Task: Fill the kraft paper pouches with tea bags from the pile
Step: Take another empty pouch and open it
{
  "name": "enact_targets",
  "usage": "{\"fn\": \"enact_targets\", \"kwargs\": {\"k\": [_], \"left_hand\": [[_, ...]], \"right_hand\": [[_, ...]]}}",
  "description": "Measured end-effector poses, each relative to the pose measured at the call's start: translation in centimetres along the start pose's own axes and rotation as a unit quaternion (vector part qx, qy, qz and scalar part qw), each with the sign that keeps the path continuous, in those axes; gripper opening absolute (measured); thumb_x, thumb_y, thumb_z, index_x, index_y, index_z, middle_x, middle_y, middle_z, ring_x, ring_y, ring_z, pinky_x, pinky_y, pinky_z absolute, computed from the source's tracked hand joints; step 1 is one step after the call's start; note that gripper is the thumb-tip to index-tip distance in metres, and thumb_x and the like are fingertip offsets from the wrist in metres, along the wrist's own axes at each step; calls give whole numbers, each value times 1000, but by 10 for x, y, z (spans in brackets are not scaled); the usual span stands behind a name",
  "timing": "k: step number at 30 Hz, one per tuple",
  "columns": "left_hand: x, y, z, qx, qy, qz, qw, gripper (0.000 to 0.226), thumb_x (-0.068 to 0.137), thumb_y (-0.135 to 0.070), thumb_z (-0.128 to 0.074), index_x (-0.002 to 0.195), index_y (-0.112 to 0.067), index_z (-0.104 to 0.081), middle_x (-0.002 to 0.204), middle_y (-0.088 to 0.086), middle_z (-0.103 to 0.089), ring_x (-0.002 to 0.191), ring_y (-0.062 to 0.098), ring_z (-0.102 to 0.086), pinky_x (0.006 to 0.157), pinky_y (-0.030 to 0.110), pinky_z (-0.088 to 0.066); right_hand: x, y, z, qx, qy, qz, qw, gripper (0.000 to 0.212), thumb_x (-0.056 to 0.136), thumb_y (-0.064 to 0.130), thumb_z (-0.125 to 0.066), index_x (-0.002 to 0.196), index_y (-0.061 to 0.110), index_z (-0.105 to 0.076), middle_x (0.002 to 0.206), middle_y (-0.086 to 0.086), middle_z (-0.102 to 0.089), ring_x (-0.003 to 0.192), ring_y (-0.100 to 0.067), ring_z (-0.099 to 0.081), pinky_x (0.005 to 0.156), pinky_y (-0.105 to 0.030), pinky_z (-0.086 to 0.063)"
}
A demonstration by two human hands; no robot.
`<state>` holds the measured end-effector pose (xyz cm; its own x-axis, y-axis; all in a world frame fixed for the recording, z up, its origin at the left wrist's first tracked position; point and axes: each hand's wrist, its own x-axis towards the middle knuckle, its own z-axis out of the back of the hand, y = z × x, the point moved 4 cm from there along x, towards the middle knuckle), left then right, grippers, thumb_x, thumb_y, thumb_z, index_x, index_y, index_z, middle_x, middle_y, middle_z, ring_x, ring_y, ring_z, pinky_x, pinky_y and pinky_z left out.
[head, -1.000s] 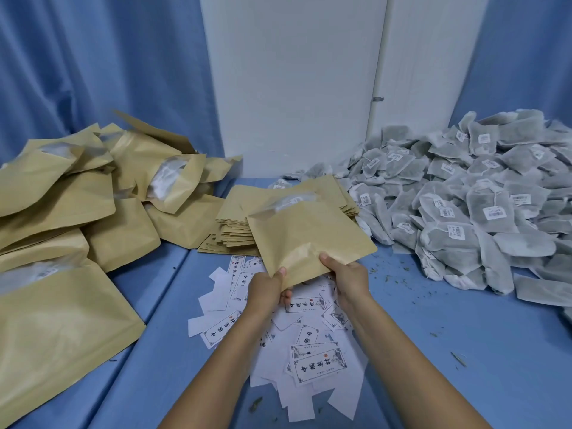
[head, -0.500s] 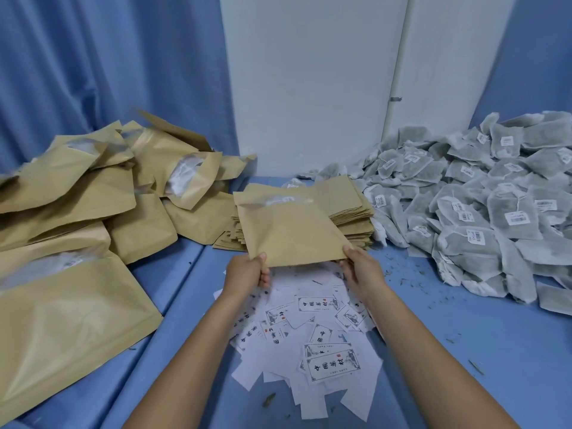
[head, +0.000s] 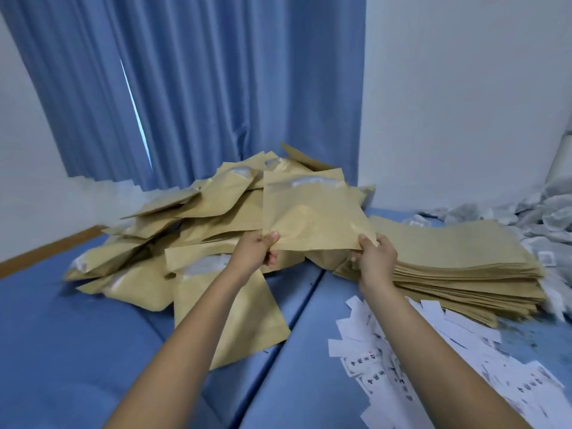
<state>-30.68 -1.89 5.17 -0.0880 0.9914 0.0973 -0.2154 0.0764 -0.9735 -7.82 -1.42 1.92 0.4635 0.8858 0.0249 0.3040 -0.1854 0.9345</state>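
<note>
Left hand [head: 258, 249] pinches the near-left corner of one kraft pouch [head: 312, 215], and right hand [head: 376, 258] pinches its near-right corner. Both grips are closed on the paper, thumbs on top. The pouch is in the air, tilted up away from the person, clear window strip at the far edge. Can't tell what's inside. It hangs over the loose heap of pouches [head: 192, 224] on the left of the blue surface [head: 77, 335]. A neat stack of flat pouches [head: 458, 261] sits just right of the right hand. The tea bag pile [head: 544, 212] is at the far right edge, blurred. Printed paper slips [head: 418, 360] are scattered near-right. Blue curtain [head: 216, 88] and white wall [head: 464, 103] behind.
</note>
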Motion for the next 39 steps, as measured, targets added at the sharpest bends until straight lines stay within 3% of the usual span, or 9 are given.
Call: {"fn": "enact_targets", "kwargs": {"k": [6, 9, 11, 18, 28, 32, 35, 37, 39], "left_hand": [[42, -27, 86, -11, -100, -53, 994, 24, 94, -15, -57, 79, 2, -62, 54, 6, -59, 41, 10, -55, 46, 19, -49], [81, -44, 117, -221, -134, -35, 965, 39, 98, -20, -52, 120, 12, -50, 111, 18, -62, 91, 21, -68, 83, 31, -56], [97, -40, 118, -240, -99, 14, 966, 51, 98, -26, -51, 137, 2, -35, 135, 15, -47, 111, 29, -58, 93, 41, -50], [109, 10, 60, -144, -39, 128, 981, 81, 95, -33, -55, 151, -15, 1, 154, 15, -20, 105, 34, -62, 79, 40, -53], [97, 11, 8, -92, 25, 105, 990, 31, 98, -25, -50, 125, -9, -47, 117, 14, -58, 90, 28, -66, 84, 42, -54], [77, 14, -53, -31, 104, 72, 991, 25, 96, -20, -53, 118, -10, -57, 103, 8, -67, 86, 24, -68, 76, 35, -54], [62, 18, -119, 86, 153, 2, 985, 20, 93, -11, -51, 110, -11, -62, 98, 5, -64, 81, 19, -64, 73, 27, -50], [50, 18, -163, 219, 169, -103, 956, 22, 91, -8, -52, 109, -11, -64, 108, 8, -62, 96, 23, -61, 84, 29, -48], [35, 17, -208, 330, 190, -215, 899, 30, 89, -6, -51, 117, -9, -60, 117, 10, -55, 107, 25, -53, 92, 33, -43]], "right_hand": [[16, 1, -110, 56, 109, -25, 992, 26, 98, 4, -46, 122, -3, -49, 96, -17, -57, 49, -6, -57, 46, -15, -46], [37, 17, -162, 114, 181, -78, 974, 39, 100, -3, -36, 139, -5, -33, 121, -16, -51, 115, -25, -57, 100, -27, -46], [46, 9, -181, 102, 256, -160, 948, 42, 98, -4, -39, 140, -4, -31, 135, -22, -45, 130, -32, -44, 112, -36, -34], [39, -42, -161, 57, 356, -259, 896, 29, 97, -2, -44, 122, 6, -34, 125, -14, -41, 125, -39, -49, 101, -41, -44], [43, -59, -132, 30, 355, -238, 904, 42, 96, 1, -45, 137, -2, -37, 137, -15, -49, 119, -35, -54, 104, -40, -44], [50, -45, -82, -161, 262, -28, 951, 29, 88, -4, -51, 115, 3, -59, 106, -4, -66, 106, -26, -62, 82, -26, -51], [72, -33, -6, -533, 139, 195, 811, 39, 89, 14, -52, 127, 7, -53, 137, -11, -51, 128, -25, -45, 101, -30, -36], [88, -36, 50, -716, 92, 189, 666, 58, 93, 35, -47, 140, 4, -37, 154, -18, -25, 143, -29, -21, 114, -36, -19], [92, -36, 98, -795, 72, 127, 589, 64, 94, 45, -41, 141, 3, -32, 151, -19, -28, 142, -31, -22, 115, -41, -16]]}}
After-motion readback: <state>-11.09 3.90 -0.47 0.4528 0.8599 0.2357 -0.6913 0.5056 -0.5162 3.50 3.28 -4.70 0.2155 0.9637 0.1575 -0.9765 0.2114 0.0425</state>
